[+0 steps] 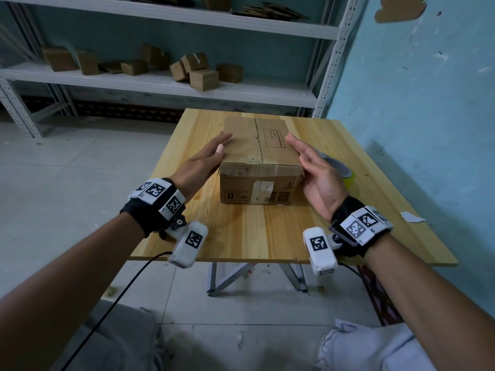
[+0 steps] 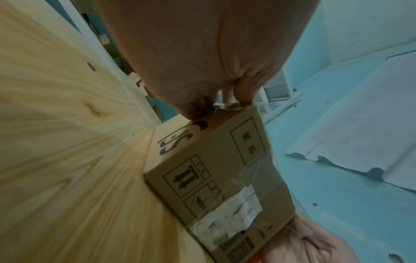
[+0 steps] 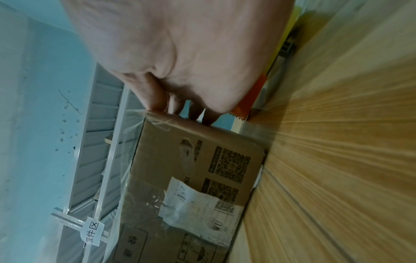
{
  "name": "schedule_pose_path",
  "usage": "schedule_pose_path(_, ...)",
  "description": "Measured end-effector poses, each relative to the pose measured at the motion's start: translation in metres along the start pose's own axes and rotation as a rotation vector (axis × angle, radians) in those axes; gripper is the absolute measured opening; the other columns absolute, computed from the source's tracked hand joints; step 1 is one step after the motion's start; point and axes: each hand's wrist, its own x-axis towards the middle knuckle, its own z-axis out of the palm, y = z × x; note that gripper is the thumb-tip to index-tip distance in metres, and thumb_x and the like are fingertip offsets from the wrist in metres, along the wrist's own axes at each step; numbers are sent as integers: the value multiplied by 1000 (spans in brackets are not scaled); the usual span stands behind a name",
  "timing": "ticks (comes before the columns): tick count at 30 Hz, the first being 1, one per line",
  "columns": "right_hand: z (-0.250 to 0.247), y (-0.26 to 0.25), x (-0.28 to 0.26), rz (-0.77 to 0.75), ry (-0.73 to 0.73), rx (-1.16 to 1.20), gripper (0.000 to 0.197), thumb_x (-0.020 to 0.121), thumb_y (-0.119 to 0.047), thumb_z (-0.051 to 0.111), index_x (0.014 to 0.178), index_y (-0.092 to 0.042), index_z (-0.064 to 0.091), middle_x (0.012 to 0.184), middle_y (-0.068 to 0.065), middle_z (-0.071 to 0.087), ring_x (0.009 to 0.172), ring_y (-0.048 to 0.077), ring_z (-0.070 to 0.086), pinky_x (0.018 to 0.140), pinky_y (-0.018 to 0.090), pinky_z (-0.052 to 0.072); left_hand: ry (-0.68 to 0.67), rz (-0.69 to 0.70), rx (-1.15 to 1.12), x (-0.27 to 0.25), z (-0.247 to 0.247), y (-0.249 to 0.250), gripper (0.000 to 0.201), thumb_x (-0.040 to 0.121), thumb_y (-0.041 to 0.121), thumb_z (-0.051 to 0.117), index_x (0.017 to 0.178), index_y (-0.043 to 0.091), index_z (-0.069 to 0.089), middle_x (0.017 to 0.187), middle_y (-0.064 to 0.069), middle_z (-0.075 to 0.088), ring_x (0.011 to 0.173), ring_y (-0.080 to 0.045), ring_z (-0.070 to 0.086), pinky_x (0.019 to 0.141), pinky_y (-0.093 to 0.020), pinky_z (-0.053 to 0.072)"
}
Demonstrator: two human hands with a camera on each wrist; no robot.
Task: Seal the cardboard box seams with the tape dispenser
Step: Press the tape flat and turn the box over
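Observation:
A closed cardboard box stands in the middle of the wooden table, its flaps meeting in a seam along the top. My left hand lies flat with straight fingers against the box's left side. My right hand is open beside the box's right side, fingers straight, palm facing it. The wrist views show the printed front of the box with a torn white label and clear tape. The tape dispenser, grey with a yellow-green part, lies on the table behind my right hand, mostly hidden.
A metal shelf rack with several small cardboard boxes stands behind the table. A blue wall runs along the right. A scrap of paper lies near the table's right edge. Grey tiled floor spreads to the left.

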Motion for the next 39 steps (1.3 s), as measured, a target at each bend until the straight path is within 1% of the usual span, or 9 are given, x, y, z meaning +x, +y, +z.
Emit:
schedule_pose_path(4,1,3,-1,-24,15,-21,43,104,-6,30,141,-15,50,155,-7,40,141,9,38,116,35,33,22,35,101,-1,4,-2,43,104,33,25,147,33,30,159,9,11,146,-12,11,117,-32,21)
schedule_pose_path(11,-1,12,0,-57,32,-126,46,102,-11,30,142,-22,51,155,-12,38,146,8,27,123,46,18,73,92,150,4,4,-8,43,105,31,22,146,29,32,157,4,19,144,-15,19,117,-40,26)
schedule_pose_path(15,-2,13,0,-64,35,-160,46,100,-14,31,139,-27,53,156,-13,37,147,8,26,123,49,16,101,147,122,5,9,-9,42,105,25,21,145,18,31,140,1,38,131,-18,41,109,-36,38)
schedule_pose_path(18,-1,13,0,-64,46,-178,46,100,-15,31,138,-28,54,155,-14,38,146,8,27,122,49,17,121,175,143,7,11,-11,41,105,23,20,144,13,30,134,1,44,121,-17,48,93,-24,47)
schedule_pose_path(26,1,14,0,-85,74,-196,48,102,-4,27,138,-23,52,157,-10,35,144,5,30,122,45,22,163,202,218,11,13,-13,39,105,16,21,142,9,32,124,-1,49,97,0,52,75,-9,45)
schedule_pose_path(29,0,13,0,-75,80,-201,50,102,-2,30,135,-30,55,157,-12,34,145,6,30,120,44,27,177,195,259,12,13,-13,39,105,17,22,142,10,33,123,1,48,100,-3,51,79,-10,45)
schedule_pose_path(33,1,9,-2,-54,94,-212,60,96,9,31,132,-32,56,160,-8,29,145,7,29,118,42,31,172,193,284,13,11,-15,40,105,19,23,143,11,32,126,1,47,109,-11,49,90,-25,46)
schedule_pose_path(37,2,3,-1,-30,115,-296,70,88,20,28,140,-22,48,157,-2,34,142,10,34,116,40,35,139,130,304,15,5,-11,40,104,9,26,142,16,33,132,0,47,120,-12,46,91,-15,43)
schedule_pose_path(39,1,-2,1,-27,172,-333,66,90,18,28,142,-18,46,154,1,39,140,12,38,116,40,34,137,92,339,18,-2,-8,43,102,4,27,139,21,40,143,-6,44,135,-19,38,104,-29,40)
